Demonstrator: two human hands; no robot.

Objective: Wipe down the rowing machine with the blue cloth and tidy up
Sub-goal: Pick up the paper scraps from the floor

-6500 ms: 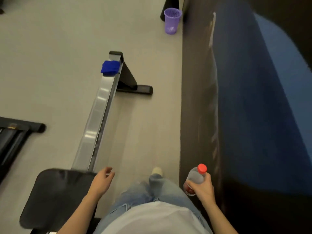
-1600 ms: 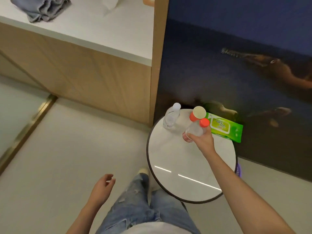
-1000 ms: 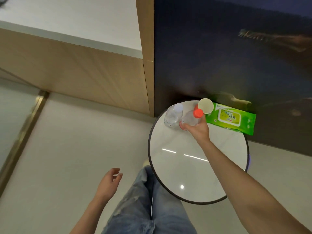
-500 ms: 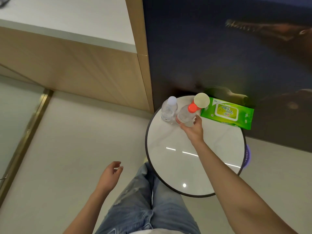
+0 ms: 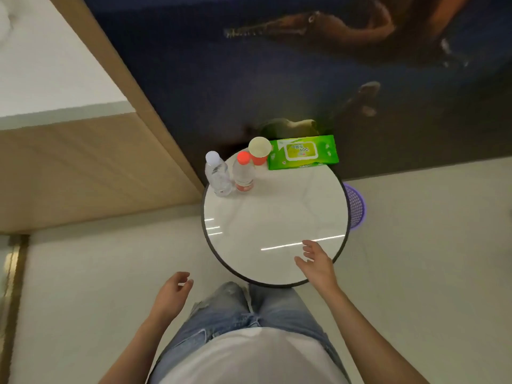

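Observation:
A clear bottle with a red cap (image 5: 243, 173) stands upright on the round white table (image 5: 277, 217), at its far left part, beside a clear bottle with a white cap (image 5: 217, 174). My right hand (image 5: 317, 263) hovers over the table's near edge, empty, fingers spread. Lower left of the table, my left hand (image 5: 171, 296) hangs above the floor with loosely curled fingers and nothing in it. The rowing machine and the blue cloth are out of view.
An orange paper cup (image 5: 260, 153) and a green pack of wet wipes (image 5: 303, 152) sit at the table's far edge, against a dark mural wall (image 5: 277, 65). A purple basket (image 5: 356, 206) peeks out right of the table. A wooden counter (image 5: 69, 167) stands left.
My right hand set the red-capped bottle down next to the white-capped one, let go and drew back to the table's near edge. The view tilted.

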